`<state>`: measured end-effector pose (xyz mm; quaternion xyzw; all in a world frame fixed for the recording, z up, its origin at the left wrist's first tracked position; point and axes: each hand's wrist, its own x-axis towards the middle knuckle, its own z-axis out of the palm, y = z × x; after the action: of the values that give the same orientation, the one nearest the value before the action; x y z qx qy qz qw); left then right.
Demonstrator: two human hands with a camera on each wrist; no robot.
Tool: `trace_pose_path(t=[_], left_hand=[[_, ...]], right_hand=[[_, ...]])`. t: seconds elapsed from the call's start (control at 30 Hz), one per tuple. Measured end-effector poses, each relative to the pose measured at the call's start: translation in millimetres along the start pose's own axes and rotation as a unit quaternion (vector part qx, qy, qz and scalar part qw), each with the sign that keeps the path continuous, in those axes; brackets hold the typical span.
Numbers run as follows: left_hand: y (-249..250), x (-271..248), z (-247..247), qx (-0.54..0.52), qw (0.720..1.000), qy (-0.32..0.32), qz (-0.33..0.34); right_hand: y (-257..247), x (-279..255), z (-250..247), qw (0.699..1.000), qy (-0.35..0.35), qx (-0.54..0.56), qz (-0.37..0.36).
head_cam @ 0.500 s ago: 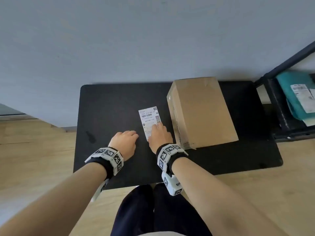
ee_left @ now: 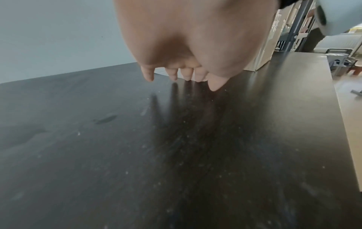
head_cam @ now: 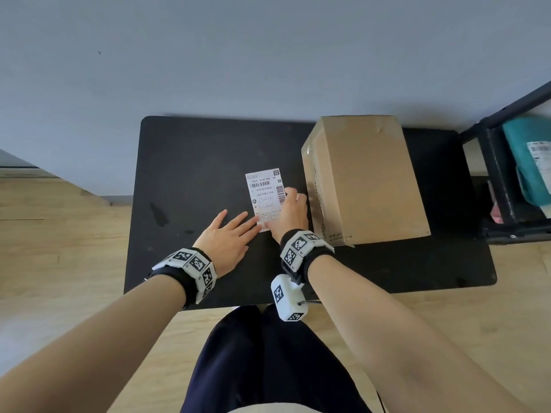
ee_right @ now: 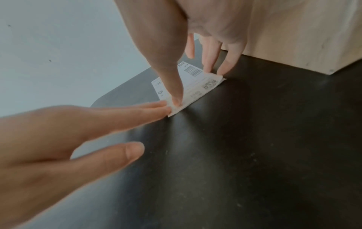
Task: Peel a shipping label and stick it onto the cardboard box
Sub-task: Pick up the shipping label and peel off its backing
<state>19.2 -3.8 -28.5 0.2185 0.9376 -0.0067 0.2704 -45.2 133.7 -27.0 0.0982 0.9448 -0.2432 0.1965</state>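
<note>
Shipping label flat on the dark surface, just left of the cardboard box; right hand pinching its edges, left hand splayed, fingers touching the near corner; risks creasing, or lifting backing too.

— What's around me, besides the job itself?

— A black table with rounded corners, dusty and smudged — one dark streak sits on its left half. It stands against a plain pale grey wall.

— And under it?

— Light wooden floor on both sides. My own legs in dark trousers show at the bottom edge.

— Anything to my right?

— A black metal shelf just beside the table's right end. A teal parcel lies on it, with a white printed sticker on top. Something pink shows below the parcel, too small to tell what it is.
</note>
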Motion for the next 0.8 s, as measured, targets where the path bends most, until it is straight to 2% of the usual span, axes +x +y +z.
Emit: trace_pose_path(t=[0.17, 0.43, 0.5, 0.63, 0.73, 0.8], left_hand=[[-2.6, -9.1, 6.7, -0.012, 1.0, 0.0, -0.007], [-9.6, -16.1, 11.1, 0.007, 1.0, 0.016, 0.017], [-12.6, -17.6, 13.6, 0.013, 0.999, 0.023, 0.028], [-17.3, -19.8, 19.4, 0.015, 0.994, 0.085, 0.06], [-19.6, -20.5, 23.0, 0.012, 0.994, 0.078, 0.075], [-23.1, -21.9, 24.6, 0.023, 0.99, 0.108, 0.09]], right_hand=[[2.2, 3.7, -1.5, 0.997, 0.006, 0.074, 0.036], [1.6, 9.0, -5.3, 0.982, -0.038, 0.159, 0.098], [1.8, 10.3, -5.2, 0.985, -0.035, 0.145, 0.089], [0.1, 12.8, -2.9, 0.995, -0.024, 0.087, 0.046], [-3.3, 16.7, -2.2, 0.998, -0.026, 0.059, 0.009], [-6.9, 20.4, -3.0, 0.998, -0.039, 0.044, -0.005]])
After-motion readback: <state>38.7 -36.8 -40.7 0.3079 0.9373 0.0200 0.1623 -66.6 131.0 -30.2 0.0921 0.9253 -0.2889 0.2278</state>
